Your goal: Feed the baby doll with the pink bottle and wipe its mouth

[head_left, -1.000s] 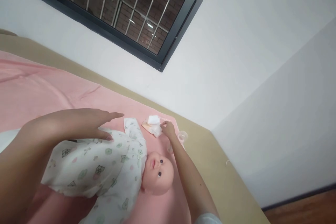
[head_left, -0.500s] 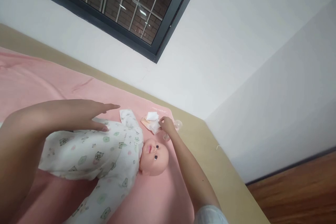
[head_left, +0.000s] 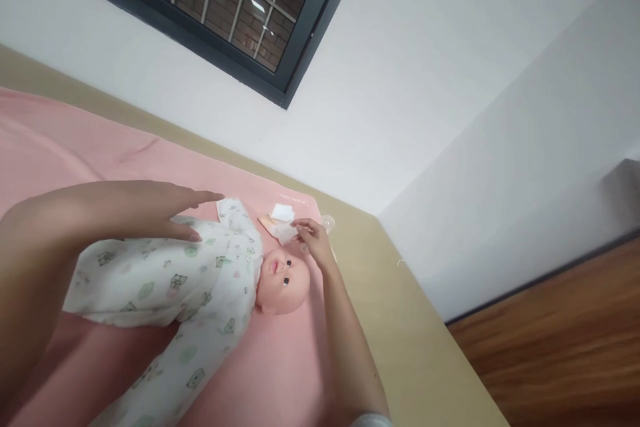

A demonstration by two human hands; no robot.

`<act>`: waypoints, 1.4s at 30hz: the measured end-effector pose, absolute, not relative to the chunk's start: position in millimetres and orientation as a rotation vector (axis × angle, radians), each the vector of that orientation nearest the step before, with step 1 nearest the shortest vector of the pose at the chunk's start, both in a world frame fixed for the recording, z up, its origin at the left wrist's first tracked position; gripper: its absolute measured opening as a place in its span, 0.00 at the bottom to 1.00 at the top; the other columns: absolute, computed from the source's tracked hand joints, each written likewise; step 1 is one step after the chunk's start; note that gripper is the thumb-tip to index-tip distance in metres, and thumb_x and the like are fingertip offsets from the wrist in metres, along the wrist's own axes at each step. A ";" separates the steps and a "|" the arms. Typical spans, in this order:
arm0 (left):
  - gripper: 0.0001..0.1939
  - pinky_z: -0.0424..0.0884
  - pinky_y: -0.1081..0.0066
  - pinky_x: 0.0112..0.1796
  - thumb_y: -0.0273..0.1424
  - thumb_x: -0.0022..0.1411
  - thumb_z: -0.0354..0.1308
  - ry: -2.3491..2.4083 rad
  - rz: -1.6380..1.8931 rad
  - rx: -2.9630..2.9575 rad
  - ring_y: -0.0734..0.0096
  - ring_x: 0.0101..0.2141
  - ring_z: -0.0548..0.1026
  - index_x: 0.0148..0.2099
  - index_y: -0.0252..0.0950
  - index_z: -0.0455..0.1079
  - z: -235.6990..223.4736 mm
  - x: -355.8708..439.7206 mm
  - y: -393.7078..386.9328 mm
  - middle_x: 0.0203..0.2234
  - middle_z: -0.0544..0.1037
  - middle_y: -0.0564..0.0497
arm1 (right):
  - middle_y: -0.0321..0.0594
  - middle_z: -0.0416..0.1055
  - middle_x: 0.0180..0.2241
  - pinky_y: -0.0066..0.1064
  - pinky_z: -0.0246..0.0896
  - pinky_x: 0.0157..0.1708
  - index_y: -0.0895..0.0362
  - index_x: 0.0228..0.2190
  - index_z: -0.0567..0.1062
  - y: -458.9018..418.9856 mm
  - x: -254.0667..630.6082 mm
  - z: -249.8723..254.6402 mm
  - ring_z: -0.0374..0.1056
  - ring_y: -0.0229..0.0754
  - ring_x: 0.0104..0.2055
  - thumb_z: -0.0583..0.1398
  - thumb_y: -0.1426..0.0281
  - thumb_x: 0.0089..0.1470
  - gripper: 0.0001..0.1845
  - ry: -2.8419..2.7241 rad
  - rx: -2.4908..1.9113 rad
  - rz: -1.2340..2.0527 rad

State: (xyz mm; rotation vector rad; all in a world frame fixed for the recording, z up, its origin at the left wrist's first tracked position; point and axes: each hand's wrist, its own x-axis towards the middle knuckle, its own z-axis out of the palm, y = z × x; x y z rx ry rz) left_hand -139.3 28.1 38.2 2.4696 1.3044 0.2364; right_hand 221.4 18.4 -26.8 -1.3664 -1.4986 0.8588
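Observation:
A baby doll (head_left: 287, 283) in a white sleepsuit (head_left: 170, 273) with green and grey animal prints lies on its back on a pink sheet (head_left: 280, 373). My left hand (head_left: 170, 213) is over the doll's torso, fingers stretched out and thumb apart; whether it touches the cloth I cannot tell. Beyond the doll's head lies a crumpled white and orange wrapper or cloth (head_left: 270, 227), with a folded white tissue (head_left: 283, 212) on it. My right hand (head_left: 314, 240) is at its right edge, fingers slightly apart, nothing visible in them. Past that hand shows a clear rounded plastic piece (head_left: 328, 223), partly hidden.
The pink sheet covers most of a tan tabletop (head_left: 400, 340). A white wall (head_left: 340, 147) with a dark-framed, barred window (head_left: 287, 80) rises behind the table's far edge. A wood-grain surface (head_left: 560, 340) is at the right.
The view has shifted, so the scene sits slightly further left and higher. My right hand's fingers have loosened from a pinch and spread a little. My left hand stays over the doll.

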 end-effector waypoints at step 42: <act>0.30 0.67 0.69 0.45 0.25 0.56 0.55 1.015 0.312 2.707 0.58 0.52 0.69 0.62 0.33 0.58 39.8 106.0 49.2 0.56 0.69 0.42 | 0.51 0.59 0.58 0.43 0.55 0.57 0.54 0.62 0.50 12.2 258.1 -66.8 0.58 0.49 0.60 0.57 0.62 0.53 0.38 -1.188 -1.458 0.094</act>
